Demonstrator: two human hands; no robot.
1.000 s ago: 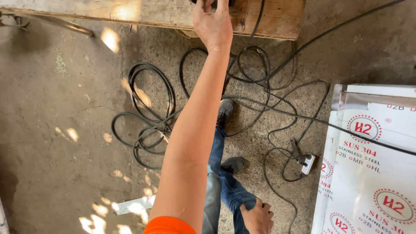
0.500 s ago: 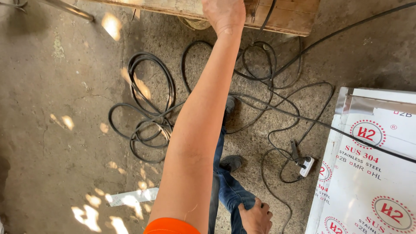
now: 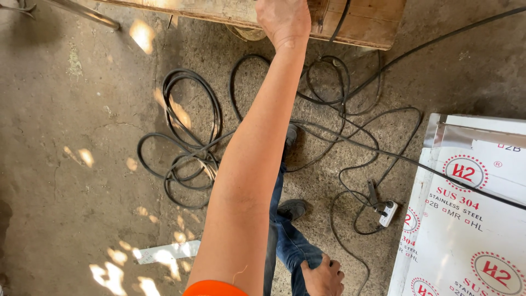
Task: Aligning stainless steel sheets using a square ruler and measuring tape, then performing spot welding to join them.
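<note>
My left hand (image 3: 285,22) is stretched out far ahead and lies on a worn wooden plank (image 3: 361,19) at the top edge of the view. Its fingers are cut off by the frame, so its grip is hidden. A black cable (image 3: 335,27) drops over the plank just right of that hand. My right hand (image 3: 323,277) rests low on my thigh in blue jeans (image 3: 290,246), fingers bent and holding nothing. My dark shoes (image 3: 293,208) stand on the concrete floor (image 3: 71,153).
Loops of black cable (image 3: 186,148) lie tangled on the floor around my feet. A white power strip (image 3: 388,214) lies to the right. Stainless steel sheets in printed white film (image 3: 471,219) fill the lower right. A metal rod (image 3: 87,13) crosses the top left.
My left hand has reached farther over the plank, and its fingers have left the frame. The right hand stays on my thigh.
</note>
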